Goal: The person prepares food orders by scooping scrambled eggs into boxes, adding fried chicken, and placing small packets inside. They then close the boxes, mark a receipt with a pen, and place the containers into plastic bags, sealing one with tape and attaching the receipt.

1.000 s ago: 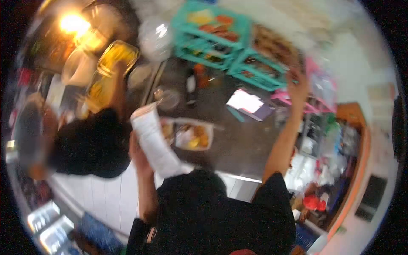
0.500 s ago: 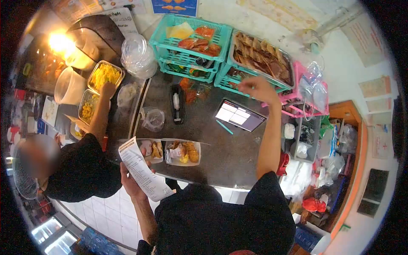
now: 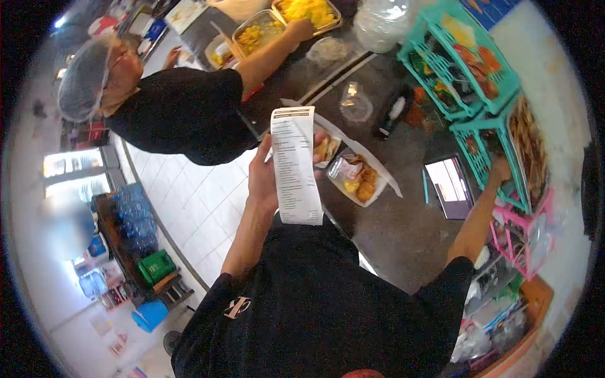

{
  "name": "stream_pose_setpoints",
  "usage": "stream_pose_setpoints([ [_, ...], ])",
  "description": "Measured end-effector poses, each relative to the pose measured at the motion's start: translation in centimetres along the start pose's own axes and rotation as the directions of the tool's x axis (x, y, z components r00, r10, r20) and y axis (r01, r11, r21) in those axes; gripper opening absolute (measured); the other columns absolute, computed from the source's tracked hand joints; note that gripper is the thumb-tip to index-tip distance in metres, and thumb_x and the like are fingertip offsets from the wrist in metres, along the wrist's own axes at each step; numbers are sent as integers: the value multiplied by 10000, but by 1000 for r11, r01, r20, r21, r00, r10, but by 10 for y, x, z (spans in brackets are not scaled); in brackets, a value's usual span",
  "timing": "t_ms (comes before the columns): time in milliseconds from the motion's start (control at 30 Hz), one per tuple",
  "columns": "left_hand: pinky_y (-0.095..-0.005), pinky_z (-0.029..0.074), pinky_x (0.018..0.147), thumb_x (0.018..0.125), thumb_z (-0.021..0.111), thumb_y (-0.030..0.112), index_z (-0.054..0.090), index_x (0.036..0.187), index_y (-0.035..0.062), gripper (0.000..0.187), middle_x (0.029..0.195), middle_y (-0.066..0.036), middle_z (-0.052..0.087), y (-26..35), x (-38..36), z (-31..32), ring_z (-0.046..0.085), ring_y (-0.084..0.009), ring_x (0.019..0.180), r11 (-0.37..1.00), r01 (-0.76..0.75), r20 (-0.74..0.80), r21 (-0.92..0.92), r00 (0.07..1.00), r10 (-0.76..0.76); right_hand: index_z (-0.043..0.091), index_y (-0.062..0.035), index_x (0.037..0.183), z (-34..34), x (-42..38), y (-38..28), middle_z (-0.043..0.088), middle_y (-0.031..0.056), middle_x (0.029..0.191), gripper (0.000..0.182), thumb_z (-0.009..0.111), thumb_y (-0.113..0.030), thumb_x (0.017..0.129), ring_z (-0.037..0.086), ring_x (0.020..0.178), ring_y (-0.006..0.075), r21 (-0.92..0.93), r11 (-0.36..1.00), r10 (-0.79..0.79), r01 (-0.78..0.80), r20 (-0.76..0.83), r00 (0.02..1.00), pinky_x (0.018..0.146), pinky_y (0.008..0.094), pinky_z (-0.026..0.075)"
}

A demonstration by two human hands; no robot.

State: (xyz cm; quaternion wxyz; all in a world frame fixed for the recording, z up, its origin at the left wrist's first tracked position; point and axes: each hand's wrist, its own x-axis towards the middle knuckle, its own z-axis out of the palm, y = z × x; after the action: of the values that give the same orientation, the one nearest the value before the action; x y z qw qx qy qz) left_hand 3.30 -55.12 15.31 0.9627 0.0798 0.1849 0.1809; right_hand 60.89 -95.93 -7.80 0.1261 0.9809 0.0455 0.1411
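My left hand (image 3: 263, 173) is closed on a long printed receipt (image 3: 295, 170), held upright in front of my body. Beyond the receipt, a food box (image 3: 372, 196) holds fried pieces, something yellow and a wrapped item, beside a smaller portion of food (image 3: 326, 148). My right hand (image 3: 502, 169) reaches to the side of a teal plastic basket (image 3: 495, 129); its fingers are hidden at the basket's opening. A tablet (image 3: 449, 188) and a turquoise pen (image 3: 425, 187) lie on the counter near my right forearm.
At upper left, a co-worker in a hair net (image 3: 85, 79) reaches into a tray of yellow food (image 3: 307, 14). Stacked teal baskets (image 3: 441, 69) stand at the back right, next to a tray of brown food (image 3: 526, 142). A pink basket (image 3: 513, 236) is beyond my right arm.
The view has swung left and tilted. My right hand has gone from raised above the tablet down to the teal basket. My left hand still grips the receipt, now turned more upright.
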Motion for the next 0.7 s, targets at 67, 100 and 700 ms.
stream_pose_setpoints([
  [67,-519,514,846,998,334,474,305,1494,99,623,1487,-228,367,5,-8,-5,615,-376,1038,999,-17,-94,-32,995,14,661,-43,1170,9,4,4,649,209,1165,700,640,-626,783,610,1087,390,87,978,177,-188,115,977,928,522,464],
  [100,-521,505,860,996,334,489,302,1496,107,630,1484,-221,374,5,-7,-10,614,-375,1036,998,-16,-62,-61,998,12,661,-43,1170,13,-2,4,649,209,1165,700,640,-626,783,610,1087,390,93,980,161,-173,121,979,928,522,464],
  [700,-530,513,893,996,296,515,234,1514,98,668,1486,-243,345,55,-8,-37,584,-397,1080,983,9,102,-181,995,10,580,-12,1010,-300,-390,-167,663,84,839,148,609,-129,924,626,694,141,693,89,-769,-715,504,393,601,271,498],
])
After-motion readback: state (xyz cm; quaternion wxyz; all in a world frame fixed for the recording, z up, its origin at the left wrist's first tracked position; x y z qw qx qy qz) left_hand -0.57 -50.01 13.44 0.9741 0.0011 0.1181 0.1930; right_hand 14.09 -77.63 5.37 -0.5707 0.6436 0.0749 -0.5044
